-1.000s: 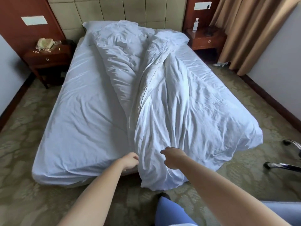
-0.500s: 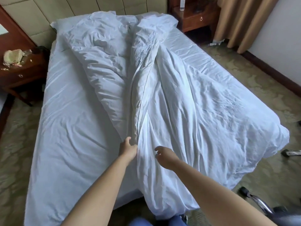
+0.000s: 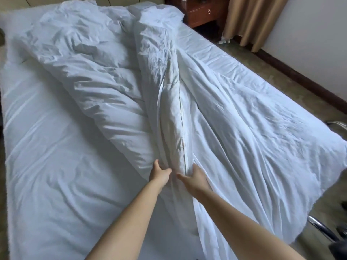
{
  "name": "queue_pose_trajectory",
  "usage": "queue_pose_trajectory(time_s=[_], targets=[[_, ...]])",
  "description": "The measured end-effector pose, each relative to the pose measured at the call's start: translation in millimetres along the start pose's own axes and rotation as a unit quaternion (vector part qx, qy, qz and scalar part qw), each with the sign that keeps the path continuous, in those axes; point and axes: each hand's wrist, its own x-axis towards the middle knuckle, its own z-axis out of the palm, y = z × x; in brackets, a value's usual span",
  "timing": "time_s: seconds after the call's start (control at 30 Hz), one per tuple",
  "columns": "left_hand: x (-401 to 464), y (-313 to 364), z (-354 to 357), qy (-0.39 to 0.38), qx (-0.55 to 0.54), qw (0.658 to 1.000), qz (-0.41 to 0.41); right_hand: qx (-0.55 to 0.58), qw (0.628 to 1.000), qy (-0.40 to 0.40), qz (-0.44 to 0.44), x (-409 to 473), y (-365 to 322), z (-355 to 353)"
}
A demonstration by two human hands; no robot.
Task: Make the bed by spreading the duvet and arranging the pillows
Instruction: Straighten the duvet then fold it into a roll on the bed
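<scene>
My two bare forearms reach in from the near edge and meet at the middle of the bed. My left hand [image 3: 160, 172] has its thumb and fingers curled into the near end of a bunched ridge of the duvet [image 3: 174, 117], and my right hand [image 3: 195, 175] grips the same ridge from the right side, fingers tucked into the folds — the two hands nearly touch, with cloth between them.

To the near right, off the bed's corner, a chrome chair leg [image 3: 323, 229] curves over the patterned carpet [image 3: 293, 76]; a second bit of chrome shows at the right edge, further back. To the near left the fitted sheet [image 3: 56, 166] lies bare and lightly creased over the mattress.

The duvet is white and heavily wrinkled. It is heaped in a long roll that runs from my hands away toward the head of the bed, with a piped seam showing along the ridge. Its right half is spread flat and hangs over the right side and the near right corner; its left half is folded back in thick puffy folds, leaving the left part of the sheet uncovered.

At the far right stand a dark wooden nightstand [image 3: 204, 12] with a ring pull on its drawer, then tan curtains [image 3: 251, 21] and a pale wall with a dark skirting board. Whether pillows lie under the far heap I cannot tell.
</scene>
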Motion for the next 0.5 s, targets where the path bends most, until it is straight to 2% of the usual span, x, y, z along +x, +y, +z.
queue_pose_trajectory(time_s=[0.1,0.2,0.4,0.5], targets=[[19.4,6.8,-13.6,-0.041,-0.026,0.998,-0.035,-0.022,0.998,0.055,-0.006,8.7,-5.3,17.0],[21.6,22.6,-24.0,-0.094,0.0,0.996,0.009,-0.043,0.996,0.079,-0.009,4.4,-16.5,19.4],[-1.2,70.8,-56.5,-0.1,-0.128,0.984,0.07,-0.127,0.979,0.148,-0.06,-32.4,-64.9,0.8],[-2.3,75.0,-68.6,-0.088,-0.117,0.987,0.072,-0.15,0.976,0.132,-0.089,-56.1,-84.8,1.8]])
